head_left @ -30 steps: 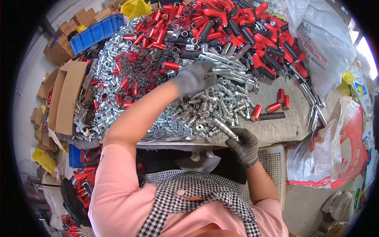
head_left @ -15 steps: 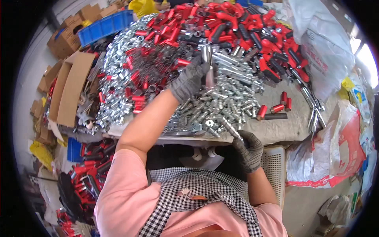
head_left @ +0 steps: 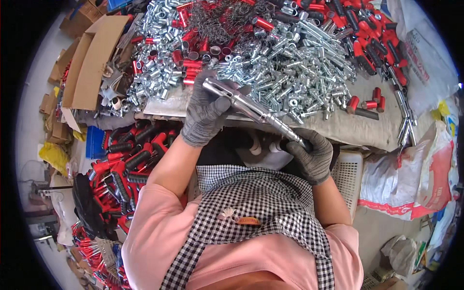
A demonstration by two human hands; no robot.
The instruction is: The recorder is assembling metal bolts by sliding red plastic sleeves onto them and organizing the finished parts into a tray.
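My left hand (head_left: 205, 108), in a grey knit glove, is closed around a shiny chrome tube (head_left: 246, 104) near its upper left end. In my right hand (head_left: 313, 157), gloved the same way, is a stepped metal shaft (head_left: 286, 130). Tube and shaft lie in one slanting line in front of the table edge, with the shaft's far end meeting the tube's lower end. How deep it sits inside I cannot tell. Just beyond my hands spreads a heap of small silvery metal fittings (head_left: 290, 72).
Red cylindrical sleeves (head_left: 370, 105) lie at the table's right, near long metal rods (head_left: 405, 113). Tangled wire springs (head_left: 217, 21) lie at the back. A cardboard box (head_left: 92, 72) stands left; red-and-black handled tools (head_left: 125, 169) fill the lower left. A white basket (head_left: 348, 176) stands at right.
My left hand has come back from over the heap with the tube, bringing it to the shaft in my right hand. The view has shifted, so the table appears higher.
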